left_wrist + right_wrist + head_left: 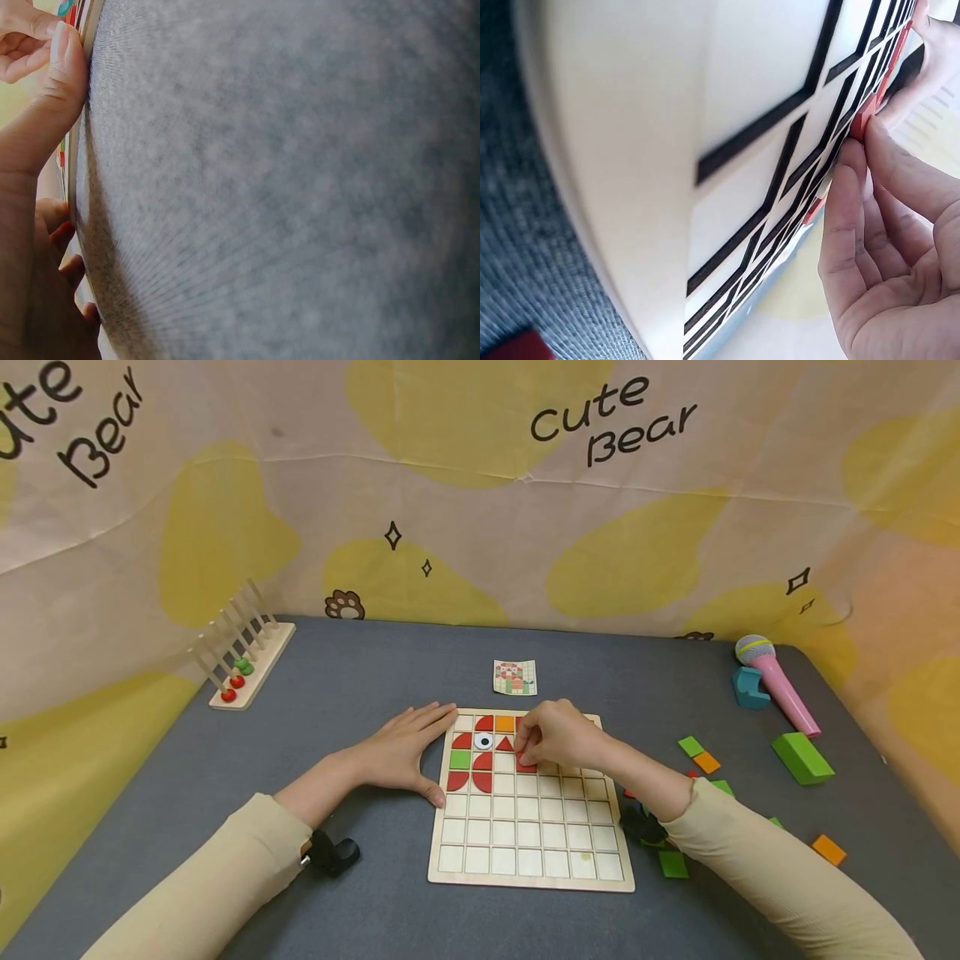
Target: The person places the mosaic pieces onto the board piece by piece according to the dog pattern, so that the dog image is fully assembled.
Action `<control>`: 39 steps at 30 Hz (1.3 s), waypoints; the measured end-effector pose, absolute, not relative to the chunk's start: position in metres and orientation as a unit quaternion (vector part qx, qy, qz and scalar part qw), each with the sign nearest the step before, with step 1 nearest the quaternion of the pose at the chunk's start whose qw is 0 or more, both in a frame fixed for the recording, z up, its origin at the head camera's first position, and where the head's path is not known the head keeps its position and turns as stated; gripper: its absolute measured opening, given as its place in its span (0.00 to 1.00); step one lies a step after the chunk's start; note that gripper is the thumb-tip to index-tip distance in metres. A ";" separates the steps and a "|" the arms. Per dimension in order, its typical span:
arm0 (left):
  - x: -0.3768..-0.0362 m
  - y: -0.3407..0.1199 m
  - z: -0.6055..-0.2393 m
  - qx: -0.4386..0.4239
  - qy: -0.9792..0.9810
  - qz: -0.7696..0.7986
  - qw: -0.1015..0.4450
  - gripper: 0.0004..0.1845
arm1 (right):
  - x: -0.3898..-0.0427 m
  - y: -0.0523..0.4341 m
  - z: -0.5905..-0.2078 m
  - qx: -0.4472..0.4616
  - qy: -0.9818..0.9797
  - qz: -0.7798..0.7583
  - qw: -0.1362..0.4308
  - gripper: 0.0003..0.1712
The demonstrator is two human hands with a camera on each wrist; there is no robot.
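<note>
A wooden grid board [531, 868] lies on the grey table, with red, green and orange pieces and an eye piece [483, 742] filling its upper left cells. My left hand [405, 752] rests flat against the board's left edge [75, 172], fingers straight and thumb along the side. My right hand [551, 739] hovers over the upper middle cells and pinches a small red piece [527, 766], seen edge-on between the fingertips [862, 124] in the right wrist view. A pattern card [515, 677] lies just beyond the board.
Loose green and orange tiles [697, 754] lie right of the board, with a green block [802, 758], a pink toy microphone [776, 681] and a teal block [750, 687]. A peg rack [243, 660] with red and green beads stands at far left.
</note>
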State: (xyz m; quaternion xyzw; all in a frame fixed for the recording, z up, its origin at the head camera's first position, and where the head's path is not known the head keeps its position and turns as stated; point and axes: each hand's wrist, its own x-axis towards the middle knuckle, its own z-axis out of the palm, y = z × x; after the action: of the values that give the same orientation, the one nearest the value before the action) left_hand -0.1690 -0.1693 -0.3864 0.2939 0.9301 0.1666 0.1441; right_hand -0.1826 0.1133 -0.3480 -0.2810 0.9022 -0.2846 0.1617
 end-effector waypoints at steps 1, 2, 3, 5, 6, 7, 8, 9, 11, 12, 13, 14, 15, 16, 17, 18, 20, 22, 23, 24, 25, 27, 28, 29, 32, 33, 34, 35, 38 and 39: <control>-0.169 -0.169 -0.386 0.295 0.930 0.166 0.145 0.69 | -0.183 0.113 -0.348 -0.280 0.903 -0.284 0.160 0.06; -0.169 -0.169 -0.386 0.296 0.930 0.166 0.144 0.69 | -0.183 0.113 -0.349 -0.279 0.904 -0.282 0.159 0.06; -0.169 -0.169 -0.386 0.297 0.929 0.166 0.143 0.69 | -0.183 0.113 -0.349 -0.278 0.905 -0.281 0.158 0.07; -0.169 -0.168 -0.385 0.296 0.930 0.165 0.144 0.69 | -0.183 0.113 -0.349 -0.280 0.906 -0.278 0.154 0.07; -0.168 -0.168 -0.385 0.296 0.930 0.165 0.145 0.69 | -0.183 0.113 -0.349 -0.282 0.906 -0.278 0.152 0.07; -0.168 -0.168 -0.385 0.295 0.930 0.165 0.145 0.69 | -0.182 0.113 -0.349 -0.284 0.905 -0.278 0.150 0.07; -0.168 -0.167 -0.384 0.295 0.930 0.166 0.144 0.69 | -0.182 0.113 -0.349 -0.287 0.905 -0.277 0.148 0.07; -0.168 -0.167 -0.384 0.295 0.930 0.166 0.144 0.69 | -0.182 0.114 -0.349 -0.290 0.904 -0.278 0.147 0.07; -0.167 -0.167 -0.384 0.293 0.930 0.167 0.144 0.69 | -0.183 0.116 -0.348 -0.297 0.902 -0.278 0.143 0.07; -0.167 -0.167 -0.384 0.293 0.930 0.167 0.144 0.69 | -0.183 0.118 -0.347 -0.299 0.902 -0.279 0.142 0.06; -0.167 -0.167 -0.384 0.293 0.930 0.168 0.144 0.69 | -0.183 0.120 -0.346 -0.299 0.902 -0.280 0.140 0.06; -0.167 -0.167 -0.385 0.292 0.930 0.168 0.144 0.69 | -0.184 0.123 -0.345 -0.298 0.901 -0.282 0.138 0.05; -0.167 -0.167 -0.385 0.292 0.930 0.168 0.144 0.69 | -0.185 0.126 -0.343 -0.296 0.902 -0.284 0.135 0.05; -0.167 -0.167 -0.385 0.292 0.930 0.168 0.144 0.69 | -0.186 0.130 -0.342 -0.293 0.904 -0.283 0.130 0.05; -0.167 -0.167 -0.385 0.292 0.930 0.169 0.145 0.69 | -0.187 0.134 -0.341 -0.286 0.906 -0.284 0.127 0.04; -0.167 -0.167 -0.385 0.291 0.930 0.169 0.145 0.69 | -0.188 0.139 -0.340 -0.283 0.908 -0.284 0.124 0.04; -0.168 -0.167 -0.384 0.291 0.930 0.170 0.145 0.69 | -0.190 0.151 -0.339 -0.273 0.912 -0.281 0.123 0.04; -0.168 -0.168 -0.384 0.292 0.930 0.171 0.146 0.69 | -0.192 0.163 -0.338 -0.267 0.914 -0.277 0.130 0.03; -0.168 -0.168 -0.384 0.292 0.930 0.171 0.145 0.69 | -0.192 0.169 -0.337 -0.264 0.915 -0.274 0.138 0.03; -0.168 -0.168 -0.385 0.293 0.929 0.171 0.146 0.69 | -0.192 0.175 -0.336 -0.262 0.915 -0.271 0.146 0.03; -0.168 -0.168 -0.385 0.294 0.929 0.171 0.145 0.69 | -0.192 0.181 -0.335 -0.262 0.914 -0.267 0.155 0.04; -0.168 -0.167 -0.385 0.294 0.929 0.170 0.146 0.69 | -0.191 0.194 -0.333 -0.264 0.912 -0.260 0.174 0.04; -0.168 -0.167 -0.385 0.294 0.929 0.170 0.146 0.69 | -0.191 0.200 -0.332 -0.261 0.912 -0.255 0.186 0.05; -0.168 -0.167 -0.384 0.294 0.929 0.170 0.147 0.69 | -0.190 0.206 -0.330 -0.260 0.911 -0.251 0.199 0.06; -0.168 -0.167 -0.384 0.293 0.929 0.171 0.147 0.69 | -0.190 0.223 -0.329 -0.263 0.905 -0.240 0.233 0.07; -0.168 -0.167 -0.384 0.294 0.929 0.171 0.147 0.69 | -0.189 0.228 -0.329 -0.264 0.904 -0.235 0.243 0.08; -0.168 -0.167 -0.384 0.294 0.929 0.171 0.147 0.69 | -0.189 0.233 -0.329 -0.263 0.902 -0.231 0.253 0.09; -0.168 -0.167 -0.384 0.294 0.929 0.171 0.147 0.69 | -0.188 0.237 -0.329 -0.264 0.900 -0.229 0.262 0.09; -0.168 -0.167 -0.384 0.295 0.928 0.172 0.146 0.69 | -0.186 0.246 -0.331 -0.263 0.895 -0.225 0.280 0.11; -0.168 -0.167 -0.385 0.295 0.928 0.172 0.146 0.69 | -0.185 0.248 -0.331 -0.262 0.894 -0.226 0.285 0.11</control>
State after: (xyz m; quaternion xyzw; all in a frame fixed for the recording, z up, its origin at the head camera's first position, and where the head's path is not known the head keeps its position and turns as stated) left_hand -0.1678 -0.1674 -0.3846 0.2953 0.9285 0.1716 0.1460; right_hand -0.1855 0.2477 -0.3311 -0.2620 0.8939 -0.2261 0.2848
